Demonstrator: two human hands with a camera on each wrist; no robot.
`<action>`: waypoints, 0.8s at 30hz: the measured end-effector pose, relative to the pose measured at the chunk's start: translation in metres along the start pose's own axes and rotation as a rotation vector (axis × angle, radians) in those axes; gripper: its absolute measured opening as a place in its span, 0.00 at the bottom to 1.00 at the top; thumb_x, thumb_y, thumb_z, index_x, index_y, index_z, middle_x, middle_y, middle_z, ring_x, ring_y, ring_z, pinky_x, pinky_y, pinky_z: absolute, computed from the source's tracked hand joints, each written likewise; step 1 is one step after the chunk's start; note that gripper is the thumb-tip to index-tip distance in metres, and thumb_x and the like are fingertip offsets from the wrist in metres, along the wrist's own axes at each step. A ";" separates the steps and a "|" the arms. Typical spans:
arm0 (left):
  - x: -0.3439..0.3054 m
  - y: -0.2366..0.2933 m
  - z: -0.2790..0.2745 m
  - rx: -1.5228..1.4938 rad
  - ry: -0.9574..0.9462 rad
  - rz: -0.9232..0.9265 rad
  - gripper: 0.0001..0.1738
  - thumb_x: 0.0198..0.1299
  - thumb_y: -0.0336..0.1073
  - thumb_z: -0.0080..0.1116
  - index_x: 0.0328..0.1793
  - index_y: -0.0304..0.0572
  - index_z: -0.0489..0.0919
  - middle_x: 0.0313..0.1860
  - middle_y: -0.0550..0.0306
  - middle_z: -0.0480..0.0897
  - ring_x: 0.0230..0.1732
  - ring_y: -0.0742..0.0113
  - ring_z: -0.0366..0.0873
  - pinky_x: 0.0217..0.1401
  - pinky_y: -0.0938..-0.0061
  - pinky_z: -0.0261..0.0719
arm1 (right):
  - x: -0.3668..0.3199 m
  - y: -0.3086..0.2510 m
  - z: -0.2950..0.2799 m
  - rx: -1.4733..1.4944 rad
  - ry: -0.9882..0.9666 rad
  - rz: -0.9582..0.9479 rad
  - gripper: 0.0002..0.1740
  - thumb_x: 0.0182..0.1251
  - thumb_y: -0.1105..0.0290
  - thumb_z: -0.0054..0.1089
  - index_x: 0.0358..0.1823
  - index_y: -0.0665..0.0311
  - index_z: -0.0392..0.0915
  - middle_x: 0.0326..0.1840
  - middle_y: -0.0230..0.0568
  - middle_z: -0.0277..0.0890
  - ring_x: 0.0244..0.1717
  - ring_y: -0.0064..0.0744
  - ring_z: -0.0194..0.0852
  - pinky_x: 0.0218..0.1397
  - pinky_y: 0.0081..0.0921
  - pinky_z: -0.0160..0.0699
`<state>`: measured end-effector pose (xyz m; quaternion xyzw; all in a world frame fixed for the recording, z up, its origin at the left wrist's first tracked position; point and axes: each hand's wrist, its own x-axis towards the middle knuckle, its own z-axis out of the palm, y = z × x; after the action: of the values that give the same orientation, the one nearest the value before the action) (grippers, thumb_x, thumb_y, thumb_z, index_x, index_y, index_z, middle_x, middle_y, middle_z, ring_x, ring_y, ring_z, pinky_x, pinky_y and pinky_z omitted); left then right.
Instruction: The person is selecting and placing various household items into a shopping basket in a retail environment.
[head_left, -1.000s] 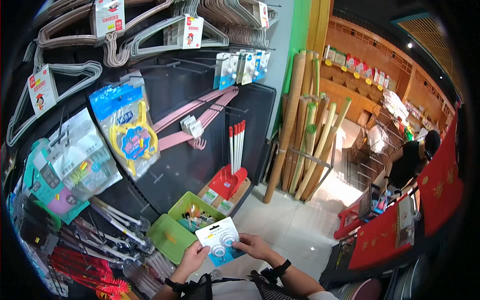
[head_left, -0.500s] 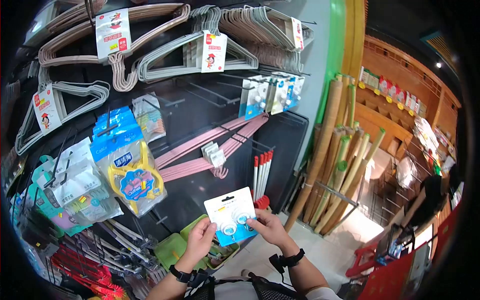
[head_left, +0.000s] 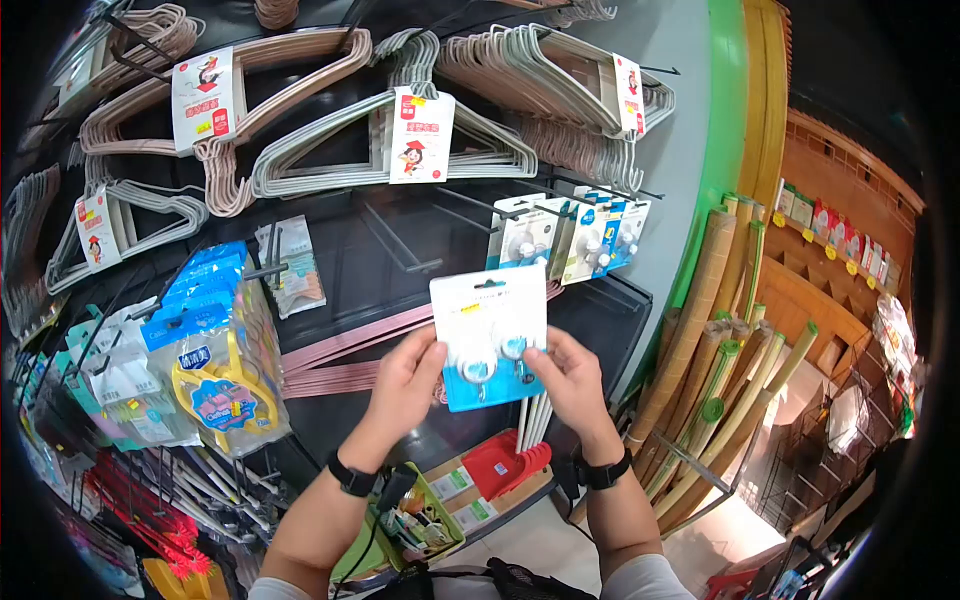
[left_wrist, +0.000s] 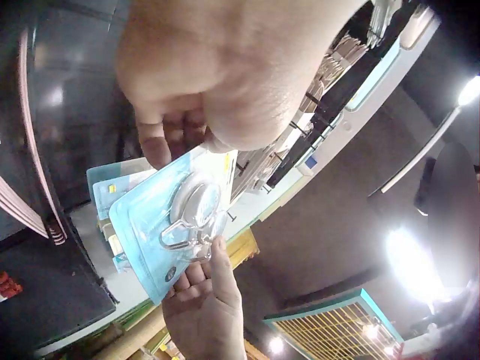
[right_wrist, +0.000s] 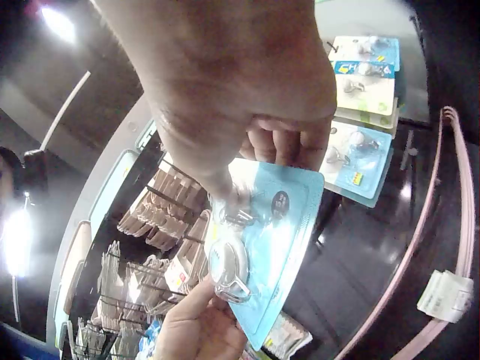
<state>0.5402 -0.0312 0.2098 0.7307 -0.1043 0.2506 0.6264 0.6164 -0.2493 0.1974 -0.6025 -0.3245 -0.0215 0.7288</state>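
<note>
A white and blue blister card of suction hooks (head_left: 490, 338) is held upright between both hands, in front of the display rack. Two round hooks with metal loops sit under its clear plastic. My left hand (head_left: 400, 385) pinches its left edge, thumb on the front. On the right edge, my right hand (head_left: 572, 388) grips with the thumb against the plastic beside one hook. From the left wrist, the blue lower half of the card (left_wrist: 150, 225) faces the camera, its top partly covered by the left hand (left_wrist: 217, 75). Fingers behind the card are mostly hidden.
Similar hook cards (head_left: 525, 232) hang on rack prongs just behind and above. Grey hangers (head_left: 330, 145) fill the upper rack, with pink hangers (head_left: 340, 352) lower down. Below lie a green bin (head_left: 440, 520) and red dustpans (head_left: 500, 465). Rolled mats (head_left: 700, 330) stand to the right.
Both hands have lifted the card higher, from over the green bin to before the rack's dark panel. The head view has shifted, so the hangers and mats sit differently in it.
</note>
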 end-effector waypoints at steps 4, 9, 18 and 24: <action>0.042 0.001 0.006 -0.033 -0.002 -0.004 0.18 0.77 0.35 0.50 0.65 0.32 0.74 0.48 0.62 0.83 0.44 0.81 0.77 0.47 0.81 0.75 | 0.038 0.008 -0.015 0.018 0.027 -0.043 0.21 0.74 0.68 0.62 0.62 0.73 0.74 0.46 0.36 0.83 0.43 0.18 0.78 0.45 0.20 0.78; 0.060 0.012 0.018 -0.016 0.049 0.009 0.17 0.76 0.35 0.51 0.65 0.32 0.75 0.43 0.64 0.83 0.40 0.81 0.77 0.43 0.82 0.75 | 0.063 0.010 -0.021 0.045 0.017 -0.076 0.21 0.74 0.67 0.62 0.62 0.72 0.76 0.47 0.35 0.83 0.43 0.17 0.78 0.45 0.19 0.77; 0.075 -0.004 0.011 0.011 0.070 -0.007 0.15 0.76 0.35 0.52 0.60 0.31 0.77 0.41 0.63 0.83 0.37 0.81 0.76 0.41 0.82 0.75 | 0.086 0.030 -0.024 0.045 -0.024 -0.093 0.21 0.75 0.66 0.61 0.63 0.71 0.76 0.44 0.32 0.82 0.42 0.14 0.75 0.44 0.17 0.74; 0.079 -0.002 0.010 0.016 0.062 -0.028 0.16 0.76 0.36 0.51 0.60 0.31 0.78 0.42 0.63 0.83 0.39 0.81 0.77 0.42 0.81 0.76 | 0.091 0.031 -0.023 0.055 -0.049 -0.040 0.24 0.77 0.64 0.58 0.65 0.74 0.73 0.53 0.36 0.81 0.51 0.19 0.76 0.55 0.19 0.73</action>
<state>0.6104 -0.0274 0.2463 0.7291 -0.0727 0.2650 0.6268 0.7112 -0.2285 0.2150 -0.5758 -0.3549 -0.0123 0.7365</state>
